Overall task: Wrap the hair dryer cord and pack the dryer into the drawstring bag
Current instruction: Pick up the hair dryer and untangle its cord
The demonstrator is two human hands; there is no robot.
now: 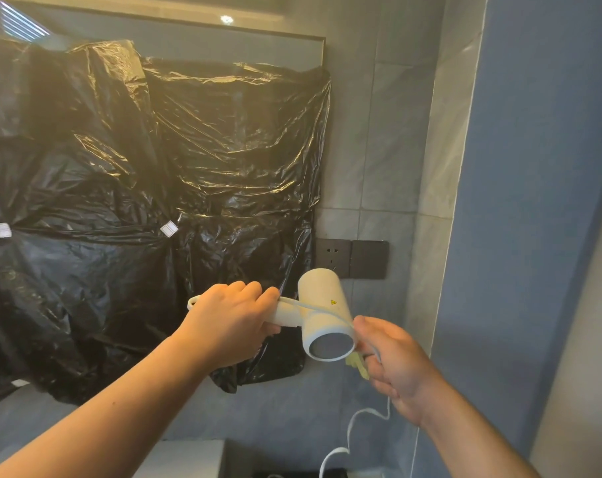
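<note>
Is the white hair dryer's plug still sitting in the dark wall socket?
No: the dark wall socket is empty, and the white hair dryer is held between left hand and right hand.

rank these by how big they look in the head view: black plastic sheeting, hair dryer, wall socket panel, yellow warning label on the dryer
1. black plastic sheeting, by far the largest
2. hair dryer
3. wall socket panel; it sits farther from the camera, so its true size against the dryer is unsure
4. yellow warning label, smallest

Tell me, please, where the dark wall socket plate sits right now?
In the head view, the dark wall socket plate sits right of centre on the grey tiled wall, just above the white hair dryer and beside the black plastic sheeting.
</note>
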